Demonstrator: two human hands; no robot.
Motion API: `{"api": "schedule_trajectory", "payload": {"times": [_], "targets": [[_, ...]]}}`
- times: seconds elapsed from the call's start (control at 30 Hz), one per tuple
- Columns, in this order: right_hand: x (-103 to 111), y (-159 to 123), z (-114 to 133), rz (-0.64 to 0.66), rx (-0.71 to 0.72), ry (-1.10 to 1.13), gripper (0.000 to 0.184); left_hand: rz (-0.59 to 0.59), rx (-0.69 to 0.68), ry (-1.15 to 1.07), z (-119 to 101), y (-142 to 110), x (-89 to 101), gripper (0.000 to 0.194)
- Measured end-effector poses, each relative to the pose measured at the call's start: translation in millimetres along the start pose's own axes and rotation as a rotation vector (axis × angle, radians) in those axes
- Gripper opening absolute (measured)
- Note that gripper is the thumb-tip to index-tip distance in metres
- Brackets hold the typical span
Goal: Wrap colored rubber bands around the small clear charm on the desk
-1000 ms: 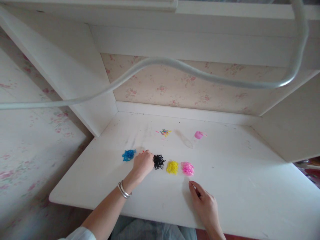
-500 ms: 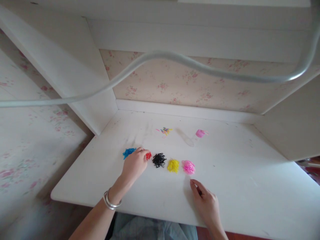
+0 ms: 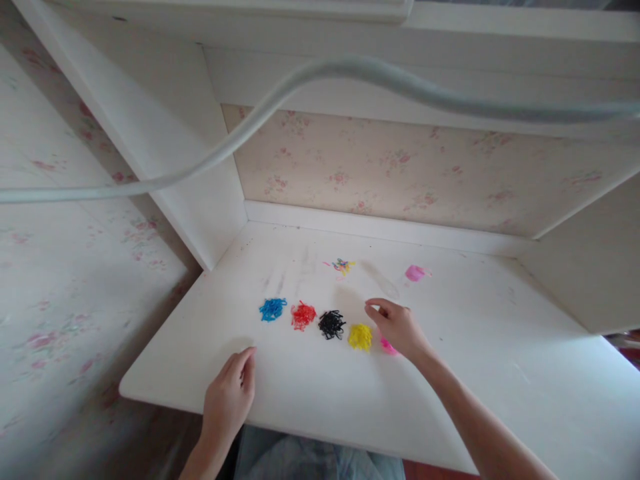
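Fingertips close together on the right hand (image 3: 397,325) and left hand (image 3: 230,390); any hold cannot be told.
Thin, rubbery loops: blue pile (image 3: 273,309), red pile (image 3: 303,316), black pile (image 3: 332,325), yellow pile (image 3: 360,337), pink pile (image 3: 388,346), mid-frame on the white desktop (image 3: 500,340).

the single head-worn view looks forward and down from above the near edge of the white desk (image 3: 525,353), close enough that the left hand (image 3: 231,387) and right hand (image 3: 397,327) fit inside the lower half, with the lap (image 3: 320,460) at bottom centre and the flowered back wall (image 3: 360,170) across the upper middle.
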State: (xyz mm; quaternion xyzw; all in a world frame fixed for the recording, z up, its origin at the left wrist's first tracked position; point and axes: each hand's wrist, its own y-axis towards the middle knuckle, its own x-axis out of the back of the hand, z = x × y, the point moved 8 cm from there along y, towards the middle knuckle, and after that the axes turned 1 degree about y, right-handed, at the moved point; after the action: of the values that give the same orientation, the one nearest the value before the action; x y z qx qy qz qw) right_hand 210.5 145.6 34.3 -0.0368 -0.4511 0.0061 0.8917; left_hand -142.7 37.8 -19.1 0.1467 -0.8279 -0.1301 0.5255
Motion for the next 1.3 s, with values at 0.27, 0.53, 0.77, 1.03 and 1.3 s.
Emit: {"api": "schedule_trajectory", "payload": {"times": [0.27,0.53,0.77,1.03,1.3], "targets": [[-59.8,97.3,26.3,0.174,-0.003,-0.458,0.040,-0.021,-0.052,0.190,-12.4,-4.8,-1.7,0.021],[-46.6,89.3,28.2,0.125,0.047,-0.510,0.035,-0.021,-0.087,0.244,-17.6,-6.4,1.1,0.021],[2.9,29.2,-16.4,0.059,0.097,-0.293,0.037,-0.020,-0.129,0.286,-22.9,-6.1,0.2,0.019],[20.5,-33.5,-61.9,0.060,0.038,-0.197,0.035,-0.010,-0.141,0.332,-28.0,-6.1,-1.6,0.018],[22.9,-45.4,-68.7,-0.006,-0.028,-0.138,0.036,0.090,-0.086,0.155,-29.3,9.1,-0.5,0.021]]}}
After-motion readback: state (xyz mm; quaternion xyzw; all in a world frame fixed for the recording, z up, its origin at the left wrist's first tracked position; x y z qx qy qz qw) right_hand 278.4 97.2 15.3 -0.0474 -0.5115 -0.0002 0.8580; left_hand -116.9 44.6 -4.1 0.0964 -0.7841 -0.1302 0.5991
